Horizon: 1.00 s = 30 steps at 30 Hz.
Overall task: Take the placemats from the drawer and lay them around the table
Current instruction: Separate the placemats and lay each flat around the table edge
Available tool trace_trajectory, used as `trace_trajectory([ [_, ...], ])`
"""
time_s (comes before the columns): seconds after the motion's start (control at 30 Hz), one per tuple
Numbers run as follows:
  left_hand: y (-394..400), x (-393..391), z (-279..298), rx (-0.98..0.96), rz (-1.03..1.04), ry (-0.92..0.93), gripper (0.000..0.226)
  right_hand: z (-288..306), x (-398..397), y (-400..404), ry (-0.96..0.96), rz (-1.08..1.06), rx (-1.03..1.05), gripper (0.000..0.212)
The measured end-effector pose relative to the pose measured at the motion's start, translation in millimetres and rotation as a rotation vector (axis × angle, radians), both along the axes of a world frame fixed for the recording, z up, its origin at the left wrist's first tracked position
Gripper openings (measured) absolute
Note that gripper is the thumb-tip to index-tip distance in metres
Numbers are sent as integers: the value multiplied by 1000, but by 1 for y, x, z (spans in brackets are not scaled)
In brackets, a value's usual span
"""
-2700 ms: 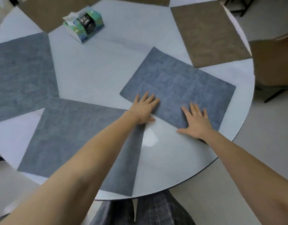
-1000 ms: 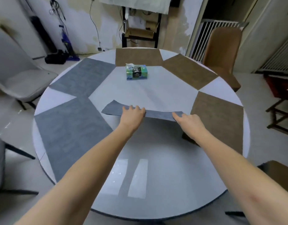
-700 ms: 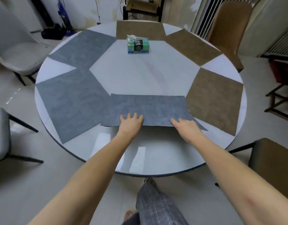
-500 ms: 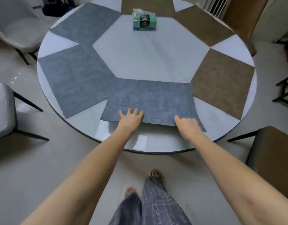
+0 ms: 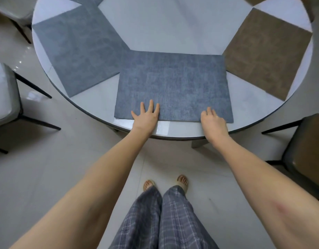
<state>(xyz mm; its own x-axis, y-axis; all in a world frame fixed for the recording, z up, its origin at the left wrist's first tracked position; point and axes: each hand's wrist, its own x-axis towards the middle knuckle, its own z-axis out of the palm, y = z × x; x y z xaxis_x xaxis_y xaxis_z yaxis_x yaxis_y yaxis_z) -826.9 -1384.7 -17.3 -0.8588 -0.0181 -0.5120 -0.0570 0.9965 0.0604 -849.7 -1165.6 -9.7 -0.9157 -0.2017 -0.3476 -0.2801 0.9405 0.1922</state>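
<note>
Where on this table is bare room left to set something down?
The table is bare in the middle, ringed by the near blue placemat, the left blue placemat and the brown placemat. Small wedges sit between mats at the rim. The near edge is crowded: left hand and right hand rest there.

A: The placemat (image 5: pixel 173 85) nearest the bench (image 5: pixel 173 24) edge — what colour?
B: Mottled blue-grey. The placemat to its left (image 5: pixel 79 51) is the same; the one to its right (image 5: pixel 266 54) is brown.
A: And the bench?
B: Glossy pale grey-white with a dark rim. Below it, trousers (image 5: pixel 162 221) in grey-blue plaid.
</note>
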Motion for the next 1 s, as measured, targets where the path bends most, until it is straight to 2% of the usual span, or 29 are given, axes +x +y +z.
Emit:
trace_trajectory([
  [0.17,3,9,-1,-13,0,23,75,-3,8,-3,16,-18,10,41],
  [0.37,6,19,1,-15,-7,25,71,-3,16,0,25,-33,2,37],
  [0.63,6,25,4,-5,-22,39,72,-4,21,4,11,-45,-36,46],
  [1.0,6,26,3,12,-17,29,78,-8,27,6,30,-67,-77,42],
])
